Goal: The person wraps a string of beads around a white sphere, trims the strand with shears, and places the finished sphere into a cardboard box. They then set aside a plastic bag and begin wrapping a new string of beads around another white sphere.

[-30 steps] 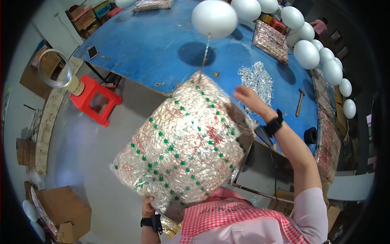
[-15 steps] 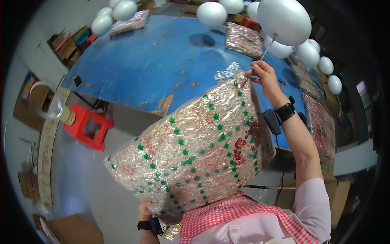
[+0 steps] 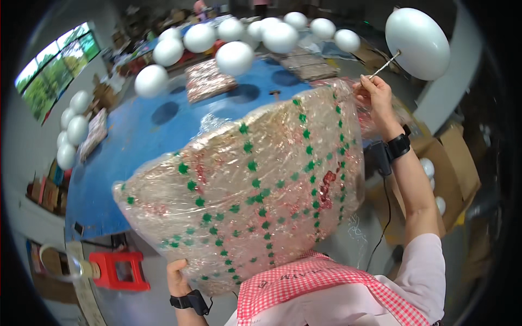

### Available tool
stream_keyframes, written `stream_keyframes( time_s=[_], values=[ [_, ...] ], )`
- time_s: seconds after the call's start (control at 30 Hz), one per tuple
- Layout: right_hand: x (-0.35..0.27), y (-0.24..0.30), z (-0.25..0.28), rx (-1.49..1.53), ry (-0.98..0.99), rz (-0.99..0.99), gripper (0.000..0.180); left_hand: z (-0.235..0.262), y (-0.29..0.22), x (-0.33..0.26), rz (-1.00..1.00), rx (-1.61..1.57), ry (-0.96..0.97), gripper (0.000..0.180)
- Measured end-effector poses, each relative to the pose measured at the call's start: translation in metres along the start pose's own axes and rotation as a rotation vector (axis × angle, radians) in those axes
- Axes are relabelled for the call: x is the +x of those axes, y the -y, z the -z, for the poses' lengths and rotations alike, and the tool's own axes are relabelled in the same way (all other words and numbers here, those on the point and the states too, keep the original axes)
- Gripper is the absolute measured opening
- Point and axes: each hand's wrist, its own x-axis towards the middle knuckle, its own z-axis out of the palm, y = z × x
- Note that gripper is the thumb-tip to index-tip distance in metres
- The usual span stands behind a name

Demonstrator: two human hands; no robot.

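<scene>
A large clear plastic bag with rows of green leaf-shaped pieces and pinkish, silvery shine hangs slanted in front of me, against my apron. My left hand is closed on its lower left edge, the thumb on top and the other fingers mostly hidden behind the film. At the upper right corner of the bag, my right hand pinches a thin twisted stem. A white egg-shaped ball is on the stem's far end, up and right of that hand. Whether the right fingers also hold the bag's corner, I cannot tell.
Beyond the bag lies a blue table with a silvery pink package, a hammer and several white balls above it. A red stool stands lower left. An open cardboard box is at the right.
My view has turned right and tilted up, so the table's things sit farther left and the stool lower. The bag and the white ball have come along in my hands.
</scene>
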Motion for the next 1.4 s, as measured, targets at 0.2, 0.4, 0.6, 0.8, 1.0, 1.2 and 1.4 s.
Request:
stream_keyframes(
  time_s=[0.2, 0.4, 0.6, 0.8, 1.0, 1.2, 1.4],
  values=[
    [-0.059, 0.015, 0.049, 0.15, -0.093, 0.115, 0.019, 0.004, -0.037, 0.027, -0.414, 0.136, -0.01, 0.05],
    [-0.089, 0.027, 0.071, 0.059, -0.092, 0.319, 0.02, -0.042, -0.046, 0.033, -0.554, 0.192, 0.238, 0.059],
    [-0.118, 0.011, 0.119, 0.108, -0.209, 0.248, 0.022, -0.055, -0.061, 0.055, -0.372, 0.286, 0.416, 0.058],
    [-0.158, 0.011, 0.145, 0.062, -0.409, 0.081, 0.022, -0.071, -0.074, 0.085, -0.133, 0.295, 0.588, 0.052],
    [-0.183, 0.016, 0.174, -0.009, -0.653, 0.041, 0.015, -0.11, -0.115, 0.155, 0.057, 0.512, 0.675, 0.044],
    [-0.236, 0.02, 0.173, -0.061, -0.92, -0.037, 0.014, -0.155, -0.135, 0.167, 0.1, 0.682, 0.898, 0.048],
    [-0.284, 0.034, 0.154, -0.071, -0.904, -0.031, 0.014, -0.174, -0.144, 0.207, 0.265, 0.707, 1.003, 0.057]
  ],
)
